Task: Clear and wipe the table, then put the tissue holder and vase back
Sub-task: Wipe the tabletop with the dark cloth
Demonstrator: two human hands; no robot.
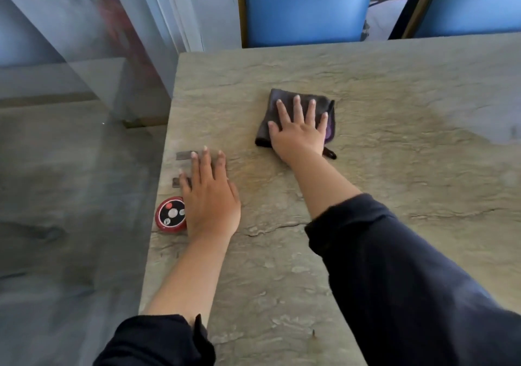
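A stone-patterned table (pixel 380 185) fills the view. My right hand (pixel 298 130) lies flat with spread fingers on a dark grey folded cloth (pixel 282 97), pressing it onto the tabletop near the middle. My left hand (pixel 210 193) rests flat on the table near its left edge, fingers straight, partly covering some grey stickers (pixel 183 155). Neither the tissue holder nor the vase is in view.
A round red and black call button (pixel 171 214) sits at the table's left edge, just beside my left hand. Two blue chairs (pixel 307 7) with gold frames stand behind the far edge. A glass partition (pixel 84 55) rises left of the table.
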